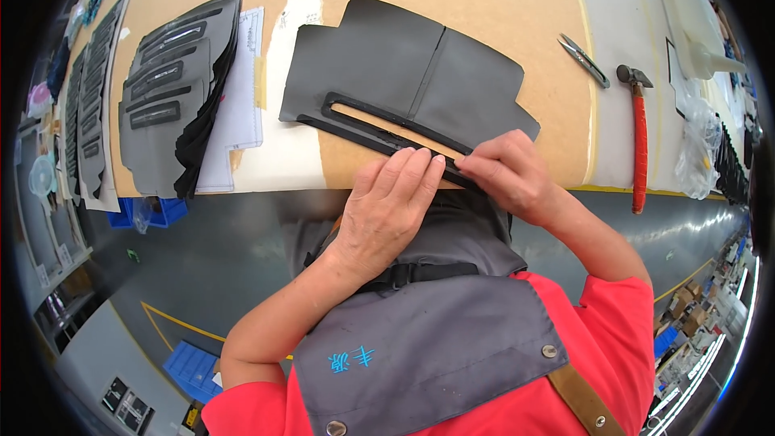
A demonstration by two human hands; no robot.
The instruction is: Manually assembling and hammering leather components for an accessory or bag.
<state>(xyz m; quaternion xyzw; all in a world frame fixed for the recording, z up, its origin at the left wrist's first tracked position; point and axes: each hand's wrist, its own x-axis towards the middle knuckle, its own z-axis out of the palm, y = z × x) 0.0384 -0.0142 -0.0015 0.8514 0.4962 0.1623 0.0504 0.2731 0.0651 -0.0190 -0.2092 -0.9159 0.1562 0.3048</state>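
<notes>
A dark grey sheet panel (355,56) with notched corners and a seam across it lies at the near edge of the table. A long slot with black edging (367,111) runs along its near side. My left hand (391,198) rests on the black strip (347,130) at the panel's near edge, fingers stretched out side by side. Close to its fingertips, my right hand (513,173) is closed, thumb and forefinger pinching the right end of that strip. Its other fingers are curled, and they partly cover the slot's end.
Stacked grey slotted panels (173,64) stand left, over a white paper pattern (242,105). Thread snips (585,60) and a red-handled hammer (639,137) lie right, the handle reaching past the table edge. Beyond are a clear plastic bag (701,149) and a whitish container (696,24).
</notes>
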